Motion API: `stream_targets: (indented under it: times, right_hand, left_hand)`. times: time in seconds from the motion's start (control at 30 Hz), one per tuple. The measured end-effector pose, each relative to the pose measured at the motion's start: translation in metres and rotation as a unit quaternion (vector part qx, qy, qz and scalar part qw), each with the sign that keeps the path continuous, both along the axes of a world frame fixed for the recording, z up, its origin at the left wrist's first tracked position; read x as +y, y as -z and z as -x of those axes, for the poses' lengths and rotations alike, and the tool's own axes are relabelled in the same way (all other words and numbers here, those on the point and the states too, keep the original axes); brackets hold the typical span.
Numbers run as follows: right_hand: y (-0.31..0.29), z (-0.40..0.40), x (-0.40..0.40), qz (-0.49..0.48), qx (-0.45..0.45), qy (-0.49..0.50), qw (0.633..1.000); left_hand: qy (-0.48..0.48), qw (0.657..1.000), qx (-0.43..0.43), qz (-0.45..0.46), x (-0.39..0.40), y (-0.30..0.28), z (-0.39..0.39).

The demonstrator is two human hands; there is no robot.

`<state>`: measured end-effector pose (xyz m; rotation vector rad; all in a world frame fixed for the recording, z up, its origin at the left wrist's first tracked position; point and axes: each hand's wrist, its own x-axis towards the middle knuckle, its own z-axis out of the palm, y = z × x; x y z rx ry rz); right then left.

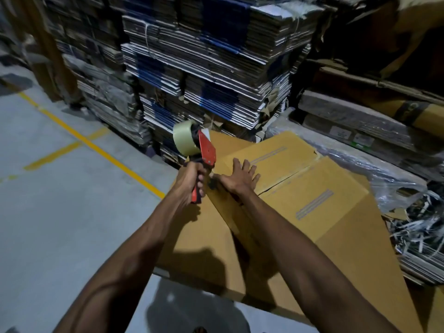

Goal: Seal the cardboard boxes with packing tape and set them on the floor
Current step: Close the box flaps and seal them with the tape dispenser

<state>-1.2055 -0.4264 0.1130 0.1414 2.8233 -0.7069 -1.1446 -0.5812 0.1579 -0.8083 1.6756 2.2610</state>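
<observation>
At centre right the cardboard box [312, 188] is matt tan corrugated board, its flaps smooth; the tape dispenser [206, 152] at centre has a glossy red frame that looks like painted metal or plastic, and a red grip with a dull sheen; its tape roll [183, 138] is pale, translucent, glossy film; the floor [60, 212] at left is smooth grey concrete with a faint sheen, crossed by matt yellow painted lines [96, 145]; the stacks of flattened cartons [204, 68] at upper centre show rough, layered board edges; the plastic wrap [384, 169] at right is clear, crinkled and shiny.
</observation>
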Motion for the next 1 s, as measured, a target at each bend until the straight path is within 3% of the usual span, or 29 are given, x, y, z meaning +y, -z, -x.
stream_targets:
  times: [0.2,0.33,0.43,0.53,0.6,0.73,1.0]
  right_hand:
    - [-0.009,0.023,0.086,-0.088,0.07,-0.101,0.989]
    - [-0.006,0.041,0.171,-0.106,0.076,-0.059,0.99]
    - [-0.002,0.047,0.23,-0.103,0.073,-0.008,0.992]
    - [-0.002,0.053,0.279,-0.095,0.06,0.02,0.993]
    - [-0.004,0.06,0.305,-0.09,0.036,0.028,0.995]
    - [-0.004,0.074,0.341,-0.08,-0.008,0.022,0.997]
    - [0.008,0.068,0.359,-0.159,0.026,0.028,0.987]
  left_hand:
    - [0.071,0.997,0.028,-0.021,0.008,0.013,0.009]
    - [0.117,0.99,0.068,-0.035,0.041,0.006,0.025]
    - [0.129,0.984,0.072,-0.096,0.082,0.002,0.038]
    - [0.152,0.976,0.053,-0.145,0.127,-0.004,0.056]
    - [0.166,0.977,0.016,-0.132,0.154,-0.006,0.069]
    - [0.164,0.983,-0.007,-0.081,0.204,0.003,0.091]
    - [0.156,0.983,-0.025,-0.091,0.274,0.011,0.104]
